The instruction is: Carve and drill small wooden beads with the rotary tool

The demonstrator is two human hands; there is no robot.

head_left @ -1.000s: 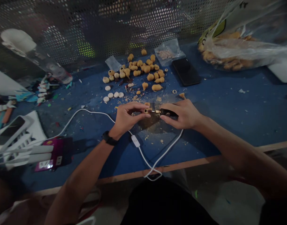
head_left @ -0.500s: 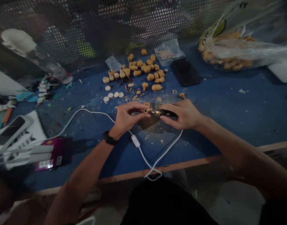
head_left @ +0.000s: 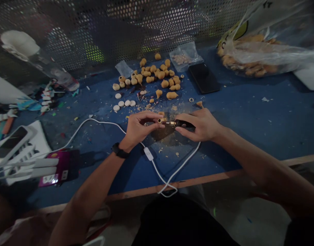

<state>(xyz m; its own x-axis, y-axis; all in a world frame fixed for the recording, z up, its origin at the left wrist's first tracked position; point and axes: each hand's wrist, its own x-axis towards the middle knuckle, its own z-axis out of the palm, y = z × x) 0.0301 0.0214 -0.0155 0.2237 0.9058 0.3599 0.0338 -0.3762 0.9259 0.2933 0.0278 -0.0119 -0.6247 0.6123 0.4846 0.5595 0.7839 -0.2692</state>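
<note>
My left hand (head_left: 139, 128) pinches a small tan bead-like piece (head_left: 160, 120) between thumb and fingers. My right hand (head_left: 200, 123) is closed round a black-handled tool (head_left: 183, 123) whose brass tip (head_left: 170, 122) meets the piece. Both hands hover just above the blue tabletop (head_left: 249, 119), over a dark patch with wood shavings (head_left: 163, 133). A white cable with an inline switch (head_left: 148, 154) runs under my hands toward the table's front edge.
Several tan gourd-shaped pieces (head_left: 159, 77) and white discs (head_left: 123, 103) lie beyond my hands. A black phone (head_left: 203, 78), small plastic bags (head_left: 184, 56), a big bag of tan pieces (head_left: 254, 51), a perforated metal screen (head_left: 121, 27), and left-side clutter with a phone stand (head_left: 15, 147) surround them.
</note>
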